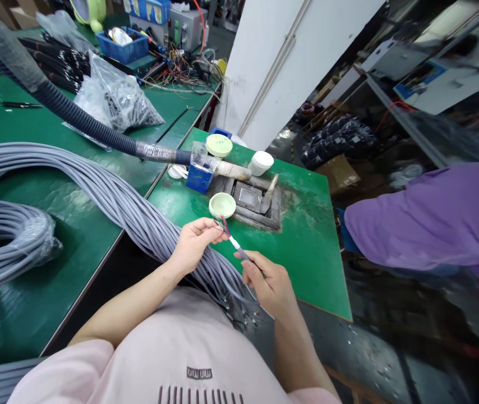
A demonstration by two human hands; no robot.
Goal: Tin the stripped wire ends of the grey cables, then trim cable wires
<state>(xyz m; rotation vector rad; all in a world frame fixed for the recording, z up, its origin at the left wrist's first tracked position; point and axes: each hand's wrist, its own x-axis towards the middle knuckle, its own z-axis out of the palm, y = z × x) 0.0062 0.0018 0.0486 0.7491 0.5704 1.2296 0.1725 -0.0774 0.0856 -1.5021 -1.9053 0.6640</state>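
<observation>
My right hand (pixel 265 280) pinches a single grey cable (pixel 239 251) just behind its white sleeve, the stripped end pointing up and left. My left hand (pixel 195 241) pinches the coloured inner wires (pixel 222 224) at that tip. Both hands hover over the near edge of a small green table (pixel 311 235). A thick bundle of grey cables (pixel 109 196) runs from the left bench across my lap, under my left wrist, its cut ends near my right hand. A shallow light-green dish (pixel 221 205) sits just beyond the wire tips.
A metal solder pot (pixel 251 201) is set into the small table, with a blue box (pixel 199 177), a green lid (pixel 218 145) and a white jar (pixel 260 163) around it. A black corrugated hose (pixel 75 115) crosses the left bench. A person in purple (pixel 428 219) stands at right.
</observation>
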